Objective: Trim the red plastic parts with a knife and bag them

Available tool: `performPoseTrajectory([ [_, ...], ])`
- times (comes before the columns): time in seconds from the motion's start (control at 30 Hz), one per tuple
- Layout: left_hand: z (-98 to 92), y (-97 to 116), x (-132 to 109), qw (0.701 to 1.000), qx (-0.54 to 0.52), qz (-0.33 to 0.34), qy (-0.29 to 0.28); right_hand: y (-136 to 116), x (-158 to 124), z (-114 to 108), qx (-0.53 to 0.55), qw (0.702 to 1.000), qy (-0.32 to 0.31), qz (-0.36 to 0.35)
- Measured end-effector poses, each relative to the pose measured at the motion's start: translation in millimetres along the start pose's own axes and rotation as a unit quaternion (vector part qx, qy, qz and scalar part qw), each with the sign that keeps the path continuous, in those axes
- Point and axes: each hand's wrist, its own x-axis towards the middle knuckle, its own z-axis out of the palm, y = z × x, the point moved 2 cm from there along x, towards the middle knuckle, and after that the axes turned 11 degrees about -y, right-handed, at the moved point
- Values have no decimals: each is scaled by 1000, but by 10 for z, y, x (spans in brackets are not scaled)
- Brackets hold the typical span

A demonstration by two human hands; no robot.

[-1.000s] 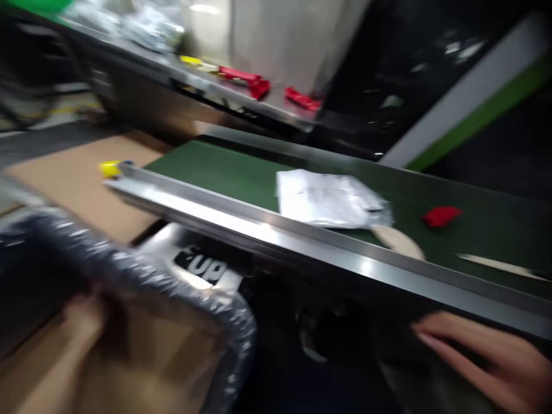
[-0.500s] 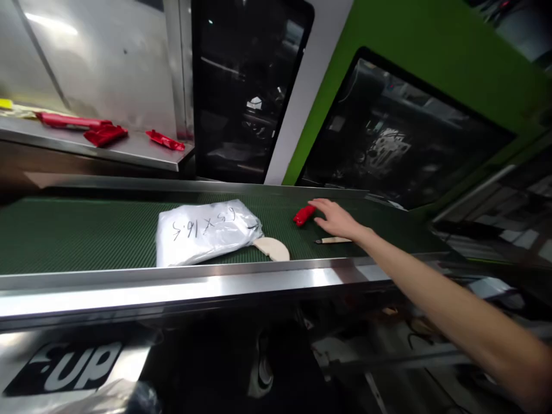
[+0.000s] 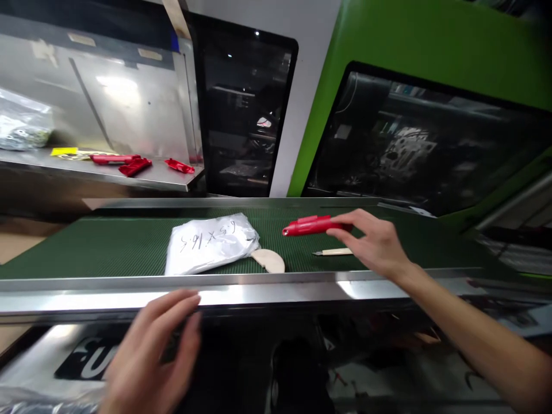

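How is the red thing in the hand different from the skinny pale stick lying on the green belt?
The red piece is bright red and thicker; the pale stick is cream and slimmer. The red piece is pinched by the right hand at one end; the pale stick lies flat on the green belt, its far end hidden behind that hand. Both are long, narrow and lie roughly sideways.

Your right arm, bare, comes in from the lower right and crosses over the steel rail (image 3: 259,287). Forearm straight, wrist slightly bent. Your right grip (image 3: 375,244) sits just past the rail, palm down, with thumb and fingertips (image 3: 334,231) pinched on one end of a red piece (image 3: 308,225). Your left grip (image 3: 150,351) is on the near side of the rail, fingers loose and spread, holding nothing. Its tips are just at the rail's front edge, and it's motion-blurred.
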Motion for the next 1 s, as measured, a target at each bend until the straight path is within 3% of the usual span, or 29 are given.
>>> performPoseTrajectory([
  [0.1, 183, 420, 277, 996, -46, 55, -55, -441, -283, -76, 48, 993, 70, -82],
  [0.17, 291, 624, 420, 990, -77, 27, -119, -620, -435, -66, 90, 983, 82, -134],
  [0.27, 370, 776, 464, 969, -126, -18, -212, -765, -595, 31, 159, 970, 51, -176],
  [0.43, 373, 819, 311, 942, -173, -59, -282, -866, -673, 149, 241, 953, 0, -185],
  [0.53, 372, 805, 220, 922, -247, -148, -259, -597, -552, 157, 237, 956, -81, -153],
  [0.6, 370, 793, 163, 878, -351, -226, -234, -194, -422, 208, 159, 973, -120, -116],
  [0.67, 361, 788, 111, 817, -455, -288, -207, 290, -295, 322, 5, 986, -128, -105],
  [0.73, 350, 788, 62, 762, -521, -336, -185, 731, -200, 478, -24, 983, -144, -107],
  [0.8, 351, 796, 6, 707, -573, -376, -176, 1019, -147, 612, -23, 979, -162, -124],
  [0.9, 380, 831, -82, 618, -656, -403, -158, 1115, -124, 652, -19, 978, -154, -138],
  [1.0, 424, 875, -175, 564, -709, -405, -121, 848, -185, 494, -27, 989, -80, -119],
])
